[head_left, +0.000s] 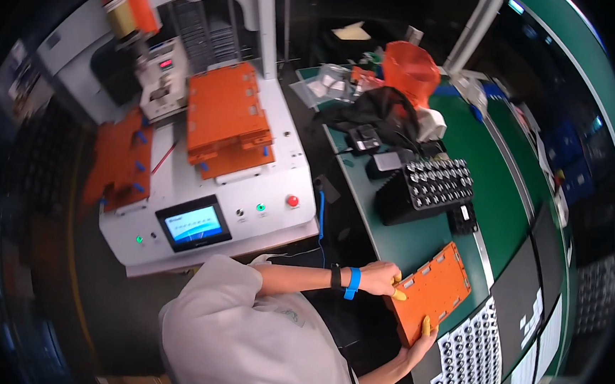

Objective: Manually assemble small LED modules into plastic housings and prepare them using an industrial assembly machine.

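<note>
An orange rectangular panel (432,290), with small slots and tabs along its edges, is tilted over the green bench at the right. My left hand (378,277) grips its near left corner, the yellow-covered thumb lying on top; a blue band and a black band circle that wrist. Closer to the bottom of the view, my right hand (419,347) holds the lower edge, also with a yellow cover on a finger pressed to the top face. The fingers beneath the panel are hidden.
A white machine (281,165) with a touchscreen (192,224) and a red button (292,201) stands left, carrying stacked orange panels (224,108). The bench holds a black box of round-topped pieces (440,183), a white tray of similar pieces (471,353) and a red bag (410,71).
</note>
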Demonstrator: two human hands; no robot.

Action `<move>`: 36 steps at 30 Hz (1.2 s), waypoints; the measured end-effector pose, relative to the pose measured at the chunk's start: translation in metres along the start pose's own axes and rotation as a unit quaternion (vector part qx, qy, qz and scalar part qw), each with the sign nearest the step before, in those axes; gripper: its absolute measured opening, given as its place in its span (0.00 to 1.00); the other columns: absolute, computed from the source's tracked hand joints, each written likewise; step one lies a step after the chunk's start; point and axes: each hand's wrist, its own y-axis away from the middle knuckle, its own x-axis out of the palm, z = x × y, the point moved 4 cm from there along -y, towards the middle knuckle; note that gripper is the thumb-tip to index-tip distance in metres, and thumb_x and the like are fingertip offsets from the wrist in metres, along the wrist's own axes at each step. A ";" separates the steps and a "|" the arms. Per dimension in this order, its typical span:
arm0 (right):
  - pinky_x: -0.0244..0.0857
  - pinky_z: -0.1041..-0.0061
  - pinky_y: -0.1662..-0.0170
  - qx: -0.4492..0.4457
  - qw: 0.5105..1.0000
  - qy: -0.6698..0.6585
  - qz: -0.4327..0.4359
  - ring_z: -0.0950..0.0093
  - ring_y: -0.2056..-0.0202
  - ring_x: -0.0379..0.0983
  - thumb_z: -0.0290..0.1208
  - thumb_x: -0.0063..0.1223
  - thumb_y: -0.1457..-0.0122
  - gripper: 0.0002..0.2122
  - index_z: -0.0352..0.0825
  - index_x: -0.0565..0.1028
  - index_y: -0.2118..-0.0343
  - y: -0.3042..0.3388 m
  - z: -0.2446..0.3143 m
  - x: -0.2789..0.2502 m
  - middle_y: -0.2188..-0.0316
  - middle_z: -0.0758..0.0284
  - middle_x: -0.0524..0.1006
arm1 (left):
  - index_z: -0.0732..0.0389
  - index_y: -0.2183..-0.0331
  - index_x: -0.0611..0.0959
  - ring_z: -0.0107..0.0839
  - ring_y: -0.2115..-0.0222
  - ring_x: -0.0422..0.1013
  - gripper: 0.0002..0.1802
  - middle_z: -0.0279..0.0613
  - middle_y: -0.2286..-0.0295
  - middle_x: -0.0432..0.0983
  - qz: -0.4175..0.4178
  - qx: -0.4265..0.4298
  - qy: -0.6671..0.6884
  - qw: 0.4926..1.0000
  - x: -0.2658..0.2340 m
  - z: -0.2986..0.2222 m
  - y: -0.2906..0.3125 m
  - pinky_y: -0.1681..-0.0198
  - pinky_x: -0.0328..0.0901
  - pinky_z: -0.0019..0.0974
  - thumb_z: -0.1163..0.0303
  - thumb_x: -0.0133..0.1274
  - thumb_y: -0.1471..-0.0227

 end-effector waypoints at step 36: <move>0.79 0.57 0.53 0.291 0.693 -0.052 0.658 0.56 0.55 0.78 0.19 0.47 0.42 0.20 0.23 0.60 0.47 0.438 -0.084 0.667 0.52 0.46 0.72 | 0.66 0.30 0.43 0.60 0.30 0.34 0.72 0.65 0.31 0.33 -0.846 -0.150 -0.276 0.431 -0.299 0.067 0.522 0.29 0.37 0.57 0.41 0.70 0.58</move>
